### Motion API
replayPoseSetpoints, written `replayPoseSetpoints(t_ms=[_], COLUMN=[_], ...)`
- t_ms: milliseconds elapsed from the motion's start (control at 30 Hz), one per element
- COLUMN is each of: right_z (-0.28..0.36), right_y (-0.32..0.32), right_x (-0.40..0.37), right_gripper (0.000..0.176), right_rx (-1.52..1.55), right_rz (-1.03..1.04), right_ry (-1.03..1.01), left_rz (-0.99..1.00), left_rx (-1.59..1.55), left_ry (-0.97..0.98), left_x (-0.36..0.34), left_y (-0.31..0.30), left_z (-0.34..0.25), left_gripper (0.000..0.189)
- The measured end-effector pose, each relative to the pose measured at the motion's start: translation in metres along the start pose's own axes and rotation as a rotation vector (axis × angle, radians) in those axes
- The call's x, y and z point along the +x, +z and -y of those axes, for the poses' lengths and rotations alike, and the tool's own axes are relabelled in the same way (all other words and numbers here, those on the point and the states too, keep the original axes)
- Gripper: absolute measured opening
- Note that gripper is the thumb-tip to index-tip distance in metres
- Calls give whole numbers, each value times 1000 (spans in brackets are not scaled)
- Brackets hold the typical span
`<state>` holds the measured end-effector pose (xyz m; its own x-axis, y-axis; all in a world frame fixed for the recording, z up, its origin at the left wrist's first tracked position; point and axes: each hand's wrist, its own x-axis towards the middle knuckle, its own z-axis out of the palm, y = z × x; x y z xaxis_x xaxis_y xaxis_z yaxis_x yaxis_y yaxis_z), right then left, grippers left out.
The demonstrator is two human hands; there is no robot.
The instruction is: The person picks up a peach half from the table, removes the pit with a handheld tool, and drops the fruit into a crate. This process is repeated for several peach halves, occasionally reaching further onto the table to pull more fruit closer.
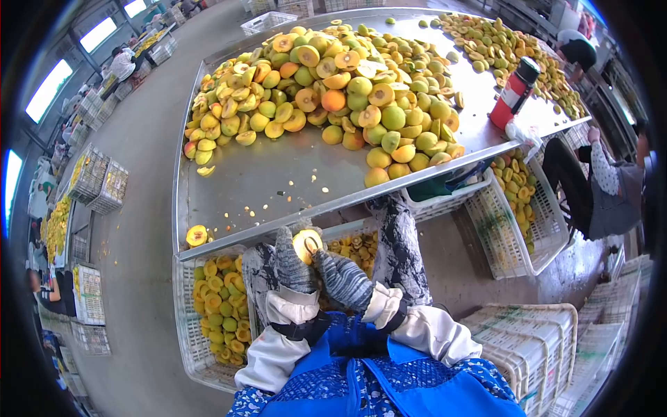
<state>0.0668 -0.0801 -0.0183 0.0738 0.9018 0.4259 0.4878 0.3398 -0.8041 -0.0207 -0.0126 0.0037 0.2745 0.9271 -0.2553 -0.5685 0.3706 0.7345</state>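
Note:
My left hand (294,263), in a grey knit glove, is closed around a halved yellow peach (306,246) with its cut face turned up. Beside it, my right hand (345,280), also gloved, is closed on a small tool with a thin dark curved loop (312,242). That loop lies against the cut face of the peach; the tool's handle is hidden in my fingers. Both hands are over my lap, just in front of the metal table's (278,235) near edge. Beneath them, a crate holds cut peach halves (354,251).
A large heap of halved peaches (333,90) covers much of the table. One half (196,235) sits at the near left corner, with pits scattered nearby. A red thermos (513,97) stands at right. Crates of fruit (221,306) flank my legs. A co-worker (611,181) sits at right.

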Motion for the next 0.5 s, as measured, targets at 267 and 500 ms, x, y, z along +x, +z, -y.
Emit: replayPoseSetpoints(t_ms=[267, 500], right_z=[7, 9], right_y=[-7, -20], right_x=[-10, -14], right_gripper=[25, 24], right_rx=[-171, 225], right_rz=[91, 154], right_ry=[47, 269], left_rz=[-45, -173], left_rx=[337, 318], left_ry=[170, 156], left_x=[-27, -20], left_y=[10, 38], left_z=[8, 4], left_gripper=[39, 40])
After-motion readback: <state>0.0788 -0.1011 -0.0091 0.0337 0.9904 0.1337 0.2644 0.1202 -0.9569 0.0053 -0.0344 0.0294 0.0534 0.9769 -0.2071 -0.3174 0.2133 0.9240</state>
